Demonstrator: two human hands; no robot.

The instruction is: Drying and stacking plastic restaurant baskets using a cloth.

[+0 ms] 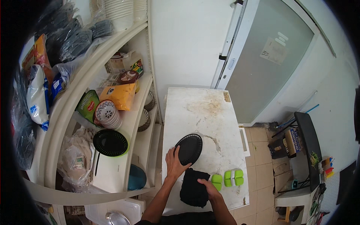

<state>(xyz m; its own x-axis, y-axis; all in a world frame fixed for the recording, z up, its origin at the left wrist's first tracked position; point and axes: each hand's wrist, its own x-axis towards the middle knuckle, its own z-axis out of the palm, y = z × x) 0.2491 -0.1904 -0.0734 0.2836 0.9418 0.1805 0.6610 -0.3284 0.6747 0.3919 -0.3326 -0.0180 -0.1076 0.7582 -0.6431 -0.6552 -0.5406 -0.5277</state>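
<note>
Left hand (174, 165), spread wide, grips black basket (190, 148) by near-left rim, likely steadying it; right hand (210, 190) pinches black cloth (192, 188).

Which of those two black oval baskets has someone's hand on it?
The basket at the white table, with the left hand on its edge. The other black basket sits on the shelf at left, with no hand touching it.
</note>
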